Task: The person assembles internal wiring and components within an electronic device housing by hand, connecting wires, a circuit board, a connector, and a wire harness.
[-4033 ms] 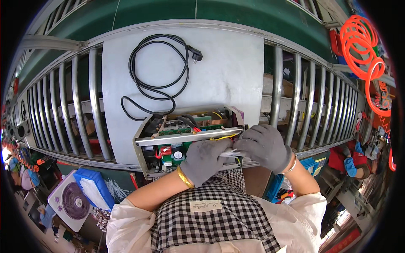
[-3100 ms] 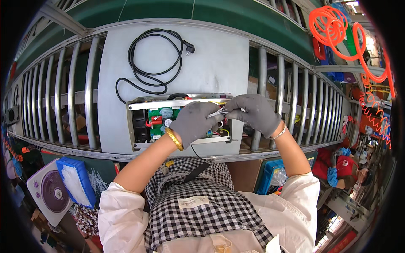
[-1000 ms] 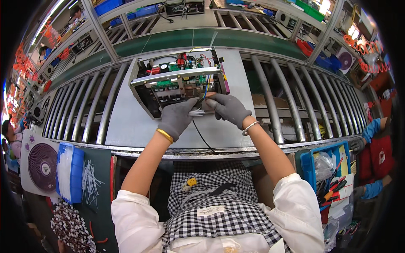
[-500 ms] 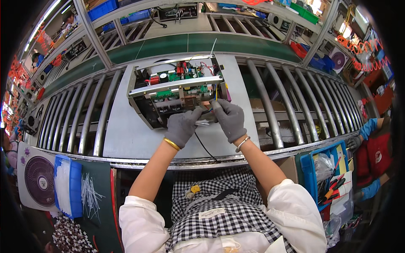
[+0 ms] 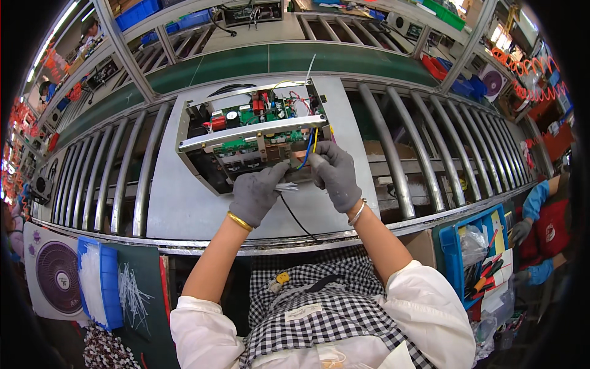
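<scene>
An open metal-framed electronic unit [image 5: 252, 132] with green circuit boards rests on a pale board [image 5: 166, 206]. My gloved left hand [image 5: 255, 195] is closed at its front lower edge, with a small bunch of white cable ties [image 5: 287, 187] sticking out from it. Its thumb and forefinger reach towards a blue wire [image 5: 309, 147]. Beside the unit's right end, my gloved right hand [image 5: 338, 178] is closed in a pinch at the blue wire and a yellow wire [image 5: 316, 140]. Its exact grip is partly hidden. A black cable [image 5: 298, 218] trails from below towards the front edge.
Metal rollers [image 5: 393, 154] flank the board on both sides. At lower left are a blue bin [image 5: 110, 286], loose white cable ties [image 5: 133, 295] and a fan [image 5: 58, 270]. A blue tool tray [image 5: 452, 258] stands at right, near a co-worker's gloved hand [image 5: 521, 231].
The unit has shifted slightly left and turned a little. My left hand has moved left and down. The blue and yellow wires now show more plainly between my hands.
</scene>
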Demonstrator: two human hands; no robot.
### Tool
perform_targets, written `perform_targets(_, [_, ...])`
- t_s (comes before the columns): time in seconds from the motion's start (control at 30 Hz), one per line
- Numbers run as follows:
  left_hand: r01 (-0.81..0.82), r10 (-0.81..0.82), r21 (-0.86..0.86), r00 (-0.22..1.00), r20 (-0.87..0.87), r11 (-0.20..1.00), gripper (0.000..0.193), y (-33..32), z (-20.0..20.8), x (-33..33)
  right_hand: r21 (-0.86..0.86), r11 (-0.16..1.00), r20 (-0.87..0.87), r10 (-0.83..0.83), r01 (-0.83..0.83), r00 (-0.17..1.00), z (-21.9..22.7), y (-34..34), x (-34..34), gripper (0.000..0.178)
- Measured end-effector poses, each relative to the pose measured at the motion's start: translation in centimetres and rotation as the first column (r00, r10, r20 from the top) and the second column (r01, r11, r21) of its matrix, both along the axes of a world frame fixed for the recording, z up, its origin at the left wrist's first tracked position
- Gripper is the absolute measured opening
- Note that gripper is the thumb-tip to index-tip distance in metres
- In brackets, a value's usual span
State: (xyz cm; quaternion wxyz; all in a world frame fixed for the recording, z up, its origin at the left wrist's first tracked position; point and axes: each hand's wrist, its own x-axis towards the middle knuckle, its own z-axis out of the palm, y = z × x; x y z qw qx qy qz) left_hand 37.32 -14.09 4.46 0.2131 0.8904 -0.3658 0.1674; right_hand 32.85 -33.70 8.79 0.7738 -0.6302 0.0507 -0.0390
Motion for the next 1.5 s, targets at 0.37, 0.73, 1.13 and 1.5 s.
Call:
perform_targets(0.37, [0.076,-0.089,-0.076,0.980,-0.181,0.994,0.034,0.8,0.8,-0.8,-0.617,0.780,0.031,0.151,-0.100,0.988,0.1,-0.7,-1.7,0.025])
perform_targets(0.73, [0.015,-0.043,-0.202,0.990,-0.132,0.979,0.043,-1.8,4.8,-1.8,-0.840,0.449,-0.104,0.417,-0.305,0.903,3.8,-1.3,-3.7,0.030])
perform_targets(1.13, [-0.066,0.056,-0.332,0.998,-0.041,0.941,0.027,-1.0,5.9,-0.4,-0.324,0.902,-0.207,0.227,-0.285,0.952,1.7,-1.5,-2.0,0.046])
perform_targets(1.5, [-0.157,-0.324,-0.569,0.688,-0.649,0.807,0.027,-0.1,6.7,2.1,0.698,0.697,-0.085,0.307,-0.163,0.948,-1.9,0.1,1.3,0.033])
